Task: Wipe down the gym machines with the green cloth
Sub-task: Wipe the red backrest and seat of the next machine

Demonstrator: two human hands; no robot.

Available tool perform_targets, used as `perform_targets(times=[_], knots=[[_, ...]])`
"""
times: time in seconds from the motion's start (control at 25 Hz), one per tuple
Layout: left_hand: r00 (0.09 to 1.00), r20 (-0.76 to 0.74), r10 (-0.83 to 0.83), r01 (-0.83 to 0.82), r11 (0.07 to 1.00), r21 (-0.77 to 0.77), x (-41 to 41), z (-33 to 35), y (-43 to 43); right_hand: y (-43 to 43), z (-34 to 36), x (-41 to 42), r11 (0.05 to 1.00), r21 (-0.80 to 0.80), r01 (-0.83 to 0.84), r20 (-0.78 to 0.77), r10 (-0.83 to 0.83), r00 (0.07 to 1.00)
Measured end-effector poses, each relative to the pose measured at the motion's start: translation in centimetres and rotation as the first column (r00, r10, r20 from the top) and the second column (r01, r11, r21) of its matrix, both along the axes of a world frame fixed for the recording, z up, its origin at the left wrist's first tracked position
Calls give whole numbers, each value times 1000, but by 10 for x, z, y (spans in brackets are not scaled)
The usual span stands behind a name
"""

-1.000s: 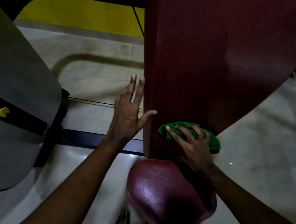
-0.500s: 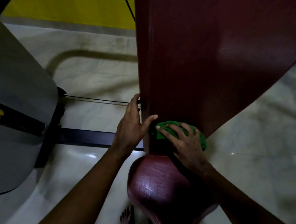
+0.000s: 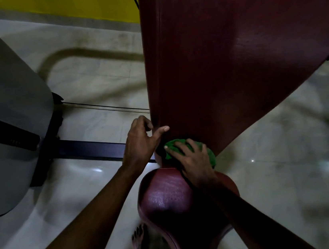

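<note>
Lower centre of frame, at narrow foot of maroon back pad [image 3: 224, 64]: green cloth [image 3: 209, 156] flat on pad face, just above seat pad [image 3: 164, 195]. Right grip [image 3: 195, 162] on top of cloth, fingers spread and near straight, pressing, not clutching. Left grip [image 3: 140, 142] changed: a second ago flat, fingers splayed along pad's left edge; now fingers curled round that edge, thumb on front face. Cloth shifted left toward that edge. Judgement: pad braced, bottom strip nearly wiped; seat pad likely next.
</note>
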State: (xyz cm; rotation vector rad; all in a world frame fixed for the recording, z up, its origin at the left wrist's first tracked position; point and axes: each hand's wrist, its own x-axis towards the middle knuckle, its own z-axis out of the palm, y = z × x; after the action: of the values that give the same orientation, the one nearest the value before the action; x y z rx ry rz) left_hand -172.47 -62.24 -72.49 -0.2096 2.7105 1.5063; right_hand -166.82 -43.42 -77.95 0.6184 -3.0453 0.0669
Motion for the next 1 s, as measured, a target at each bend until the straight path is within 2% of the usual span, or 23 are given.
perform_targets(times=[0.12,0.28,0.4,0.52,0.64,0.76,0.84,0.92,1.0], knots=[[996,88,-25,32,996,-84,8,-5,6,-1,-13,5,987,102,-126,40,122,992],[984,169,-51,58,998,-37,10,-11,8,41,-13,14,997,79,3,28,-6,1000],[985,166,-48,55,998,-38,10,-12,9,60,-8,18,992,75,105,116,-113,987],[981,186,-56,65,997,-44,19,-20,13,49,-1,13,980,-8,196,220,-190,957],[968,250,24,-16,999,-32,44,-31,15,48,25,11,951,-162,265,295,-210,932],[958,277,75,-51,994,-93,79,-44,19,71,68,7,916,-212,341,504,-196,841],[955,296,-14,66,984,-168,99,-56,22,85,78,6,882,-202,427,701,-174,691],[945,311,-101,169,965,-201,107,-64,20,94,71,13,869,-200,452,811,-111,574],[939,307,-154,220,956,-194,111,-69,18,90,54,43,900,-125,419,797,-160,582]])
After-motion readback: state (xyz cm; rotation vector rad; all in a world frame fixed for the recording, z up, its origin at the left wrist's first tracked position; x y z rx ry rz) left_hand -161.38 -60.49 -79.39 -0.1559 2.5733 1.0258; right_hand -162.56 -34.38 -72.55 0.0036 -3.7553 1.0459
